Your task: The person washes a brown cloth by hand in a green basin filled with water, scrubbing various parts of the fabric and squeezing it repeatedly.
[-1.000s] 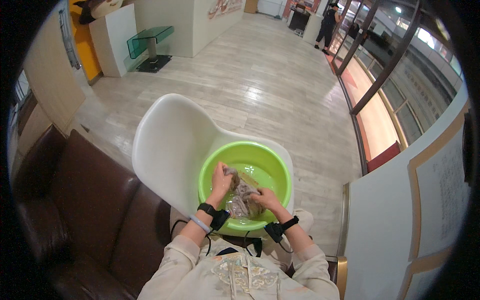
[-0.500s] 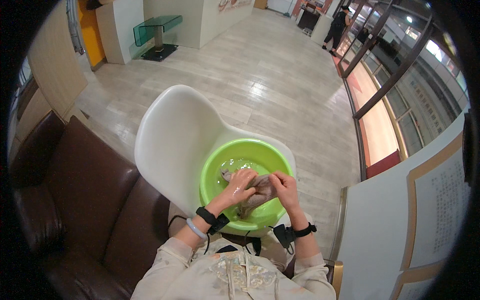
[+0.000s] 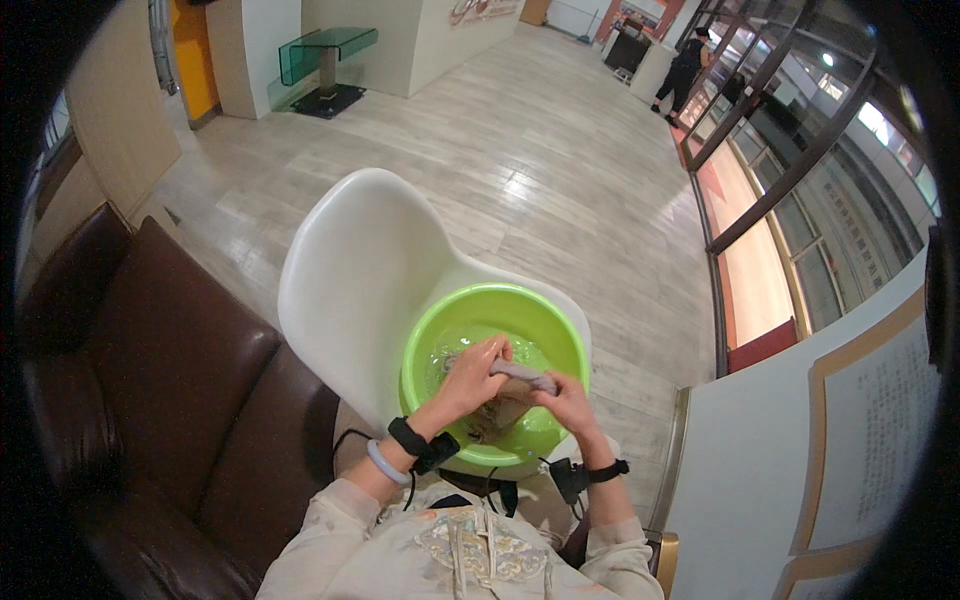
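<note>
A wet greyish-brown cloth [image 3: 508, 402] hangs between my hands, its upper edge bunched into a pale roll and its lower part down in the basin. My left hand [image 3: 474, 378] is closed around the roll's left end. At the right end, my right hand [image 3: 566, 402] pinches it close to the basin's right side. Both hands are over a bright green round basin [image 3: 412, 352] that has water in it. The basin rests on the seat of a white moulded chair [image 3: 350, 250]. I cannot make out what kind of cloth it is.
To my left is a dark brown leather sofa [image 3: 170, 340]. A glass side table [image 3: 328, 60] stands at the far left on the grey plank floor [image 3: 520, 190]. Framed boards [image 3: 870, 430] line the right wall, beyond which run glass doors. A person in black [image 3: 684, 75] stands far off.
The cloth's upper edge, spread between the hands before, is now gathered into a narrow roll. My right hand has turned and dropped a little. The view has shifted slightly.
</note>
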`<state>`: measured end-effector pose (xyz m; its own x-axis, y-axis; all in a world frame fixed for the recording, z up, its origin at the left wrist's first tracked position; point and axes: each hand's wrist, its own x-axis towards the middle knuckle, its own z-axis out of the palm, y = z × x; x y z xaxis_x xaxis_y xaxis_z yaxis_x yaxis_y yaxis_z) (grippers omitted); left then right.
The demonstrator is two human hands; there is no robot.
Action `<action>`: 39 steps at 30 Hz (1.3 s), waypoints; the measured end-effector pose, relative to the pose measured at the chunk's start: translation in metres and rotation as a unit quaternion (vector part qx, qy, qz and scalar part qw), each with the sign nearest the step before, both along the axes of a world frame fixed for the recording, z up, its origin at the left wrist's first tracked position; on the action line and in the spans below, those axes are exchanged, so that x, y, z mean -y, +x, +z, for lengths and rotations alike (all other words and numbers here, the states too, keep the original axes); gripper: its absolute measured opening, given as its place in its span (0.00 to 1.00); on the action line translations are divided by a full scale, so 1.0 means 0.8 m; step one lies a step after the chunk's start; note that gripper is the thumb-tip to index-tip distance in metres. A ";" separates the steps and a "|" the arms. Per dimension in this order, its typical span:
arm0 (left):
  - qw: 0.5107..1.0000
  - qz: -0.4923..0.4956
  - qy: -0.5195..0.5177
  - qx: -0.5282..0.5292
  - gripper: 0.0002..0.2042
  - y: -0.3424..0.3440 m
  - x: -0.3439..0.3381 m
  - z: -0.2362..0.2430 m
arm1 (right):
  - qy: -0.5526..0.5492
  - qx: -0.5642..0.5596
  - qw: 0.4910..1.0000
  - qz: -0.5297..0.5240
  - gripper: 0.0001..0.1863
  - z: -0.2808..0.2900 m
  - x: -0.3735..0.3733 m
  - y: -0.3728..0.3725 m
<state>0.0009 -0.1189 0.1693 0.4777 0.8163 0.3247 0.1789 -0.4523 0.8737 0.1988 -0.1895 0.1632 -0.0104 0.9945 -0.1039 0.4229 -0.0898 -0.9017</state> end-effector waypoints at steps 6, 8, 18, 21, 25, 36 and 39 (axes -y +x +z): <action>0.996 0.038 0.085 0.004 0.11 -0.012 -0.006 0.063 | 0.076 -0.091 0.992 -0.032 0.09 0.099 -0.008 -0.022; 0.994 0.060 0.088 -0.020 0.12 -0.013 -0.007 0.056 | 0.090 -0.079 0.991 -0.057 0.09 0.084 -0.020 -0.025; 0.977 0.114 0.124 -0.132 0.25 0.022 0.015 -0.084 | 0.036 0.340 0.937 0.067 0.13 -0.063 -0.030 0.008; 0.973 0.079 0.072 -0.202 0.22 0.018 0.021 -0.059 | 0.281 0.563 0.769 0.113 0.18 -0.064 -0.022 0.021; 0.981 0.057 0.009 -0.183 0.20 0.016 0.022 -0.055 | -0.222 -0.216 0.950 0.026 0.19 -0.022 -0.034 -0.014; 0.948 0.056 0.076 -0.305 0.12 0.006 0.042 -0.117 | 0.150 0.438 0.886 0.006 0.13 -0.105 -0.021 0.010; 0.936 0.019 0.023 -0.352 0.13 0.010 0.030 -0.122 | 0.116 0.375 0.920 -0.014 0.15 -0.108 -0.045 0.021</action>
